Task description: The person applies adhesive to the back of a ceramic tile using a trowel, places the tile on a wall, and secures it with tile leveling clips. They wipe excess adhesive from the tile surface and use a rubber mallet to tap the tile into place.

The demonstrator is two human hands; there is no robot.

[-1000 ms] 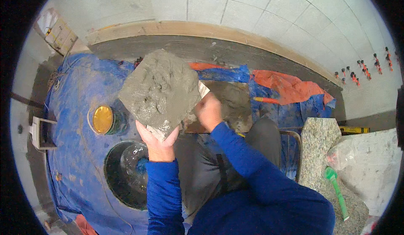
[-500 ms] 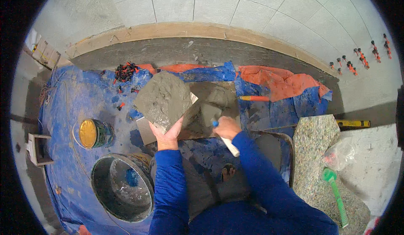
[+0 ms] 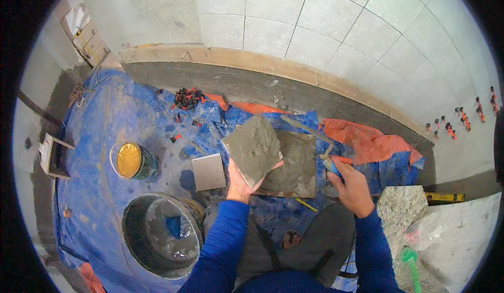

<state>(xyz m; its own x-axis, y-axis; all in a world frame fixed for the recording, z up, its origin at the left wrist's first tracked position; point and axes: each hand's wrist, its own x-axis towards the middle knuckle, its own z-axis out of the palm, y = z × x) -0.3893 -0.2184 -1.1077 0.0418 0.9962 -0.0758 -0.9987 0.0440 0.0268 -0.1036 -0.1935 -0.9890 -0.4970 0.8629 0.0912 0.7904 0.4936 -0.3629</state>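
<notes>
Spread digits of the left hand (image 3: 241, 185) are bracing the mortar-covered tile (image 3: 253, 147) along its two near edges. The right hand (image 3: 355, 189) is clasping the trowel (image 3: 307, 129) by its handle, with the blade pointing leftward. The held tile is overlapping the left side of the mortar-loaded board (image 3: 306, 192) in view. A ribbed tile (image 3: 209, 172) is lying on the blue tarp (image 3: 97, 209), with the dark bucket (image 3: 195, 209) standing nearer the person.

Room right of left hand (image 3: 239, 188); bucket (image 3: 137, 226) blocks lower-left.
</notes>
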